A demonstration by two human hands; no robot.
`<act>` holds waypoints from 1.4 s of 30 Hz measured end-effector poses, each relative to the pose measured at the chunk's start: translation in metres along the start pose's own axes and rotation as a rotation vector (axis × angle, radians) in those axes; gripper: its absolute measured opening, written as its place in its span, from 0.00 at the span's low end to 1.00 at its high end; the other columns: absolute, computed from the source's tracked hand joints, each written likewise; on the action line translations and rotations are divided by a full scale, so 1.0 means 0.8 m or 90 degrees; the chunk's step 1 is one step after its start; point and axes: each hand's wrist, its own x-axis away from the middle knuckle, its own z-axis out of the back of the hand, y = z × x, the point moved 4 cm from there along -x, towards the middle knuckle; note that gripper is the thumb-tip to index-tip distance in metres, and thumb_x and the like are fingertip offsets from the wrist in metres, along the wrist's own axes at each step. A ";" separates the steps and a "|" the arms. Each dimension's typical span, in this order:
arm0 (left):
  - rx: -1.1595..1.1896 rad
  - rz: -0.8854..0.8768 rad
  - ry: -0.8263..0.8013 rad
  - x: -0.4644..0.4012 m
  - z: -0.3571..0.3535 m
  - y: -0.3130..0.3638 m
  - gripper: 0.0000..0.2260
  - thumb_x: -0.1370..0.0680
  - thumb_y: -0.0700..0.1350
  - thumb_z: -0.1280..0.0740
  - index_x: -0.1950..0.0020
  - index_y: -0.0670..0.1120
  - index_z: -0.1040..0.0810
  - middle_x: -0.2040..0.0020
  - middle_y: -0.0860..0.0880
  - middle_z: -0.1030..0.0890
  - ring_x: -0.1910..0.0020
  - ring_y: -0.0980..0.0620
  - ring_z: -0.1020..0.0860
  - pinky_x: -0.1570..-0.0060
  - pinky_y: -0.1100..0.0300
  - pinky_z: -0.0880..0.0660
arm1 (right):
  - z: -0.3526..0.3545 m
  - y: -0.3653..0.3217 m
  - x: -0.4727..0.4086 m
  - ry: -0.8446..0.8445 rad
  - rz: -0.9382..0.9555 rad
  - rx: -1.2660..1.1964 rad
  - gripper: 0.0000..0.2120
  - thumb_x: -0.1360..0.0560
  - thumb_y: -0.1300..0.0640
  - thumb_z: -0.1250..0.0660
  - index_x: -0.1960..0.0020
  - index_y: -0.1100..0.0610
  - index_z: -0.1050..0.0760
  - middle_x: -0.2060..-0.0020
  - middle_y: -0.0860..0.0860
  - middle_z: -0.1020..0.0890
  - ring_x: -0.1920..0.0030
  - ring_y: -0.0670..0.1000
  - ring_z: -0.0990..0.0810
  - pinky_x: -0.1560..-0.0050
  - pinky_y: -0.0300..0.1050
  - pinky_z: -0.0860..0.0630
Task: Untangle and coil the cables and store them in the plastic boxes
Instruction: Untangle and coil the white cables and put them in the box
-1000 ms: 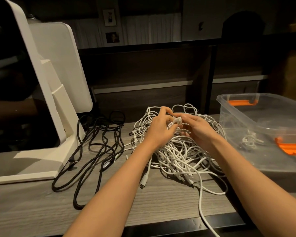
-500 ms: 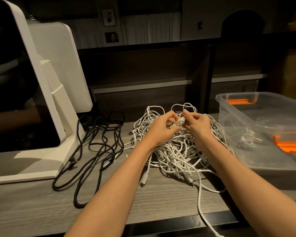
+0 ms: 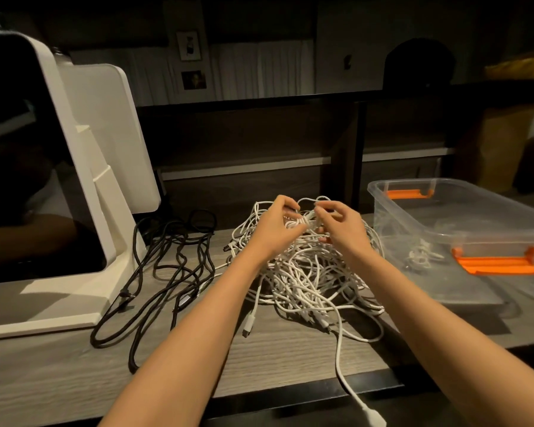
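The grey wood-grain bench (image 3: pixel 290 359) fills the lower half of the frame, with a dark shelf unit behind it. At the left stands a white machine (image 3: pixel 84 167) with a dark glossy front, its base flat on the bench. At the right edge sits a clear plastic box (image 3: pixel 463 211) with orange handles; a small bundle of white cable (image 3: pixel 421 255) lies inside it near its left wall.

In the centre of the frame lies the tangled heap of white cables (image 3: pixel 309 275), one strand trailing down off the front edge of the bench to a white plug (image 3: pixel 373 418) at the bottom of the frame. Just left of the heap, between it and the machine, loose black cables (image 3: pixel 167 257) sprawl in loops.

Both forearms reach up from the bottom of the frame to the top of the white heap. The left hand (image 3: pixel 278 226) has its grip curled round white strands there, and the right hand (image 3: pixel 341 224), close beside it, pinches strands of the same bunch with curled fingers.
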 end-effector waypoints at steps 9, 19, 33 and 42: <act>0.005 -0.052 0.015 -0.004 -0.002 0.076 0.13 0.24 0.44 0.29 0.41 0.46 0.26 0.49 0.53 0.22 0.46 0.55 0.23 0.51 0.66 0.28 | 0.041 -0.066 0.007 0.076 0.062 0.115 0.12 0.21 0.63 0.39 0.38 0.60 0.28 0.58 0.55 0.20 0.63 0.50 0.21 0.59 0.49 0.20; 0.092 -0.036 -0.029 -0.015 -0.070 0.162 0.11 0.21 0.48 0.32 0.47 0.42 0.27 0.50 0.45 0.20 0.60 0.50 0.19 0.57 0.57 0.21 | 0.141 -0.106 -0.001 0.236 0.033 0.174 0.07 0.22 0.60 0.39 0.44 0.55 0.31 0.52 0.50 0.25 0.45 0.58 0.22 0.41 0.58 0.25; -0.107 -0.092 -0.208 -0.027 -0.117 0.148 0.05 0.21 0.42 0.34 0.48 0.45 0.20 0.48 0.51 0.21 0.46 0.54 0.25 0.43 0.56 0.28 | 0.179 -0.076 -0.006 -0.083 -0.183 0.591 0.12 0.25 0.59 0.32 0.43 0.62 0.21 0.54 0.56 0.19 0.55 0.51 0.22 0.61 0.39 0.25; -0.063 -0.092 -0.122 -0.020 -0.089 0.152 0.04 0.21 0.40 0.34 0.47 0.46 0.22 0.50 0.52 0.21 0.62 0.57 0.19 0.63 0.67 0.23 | 0.164 -0.085 -0.010 0.048 -0.058 0.509 0.10 0.23 0.56 0.35 0.47 0.60 0.19 0.63 0.52 0.21 0.62 0.51 0.23 0.59 0.45 0.27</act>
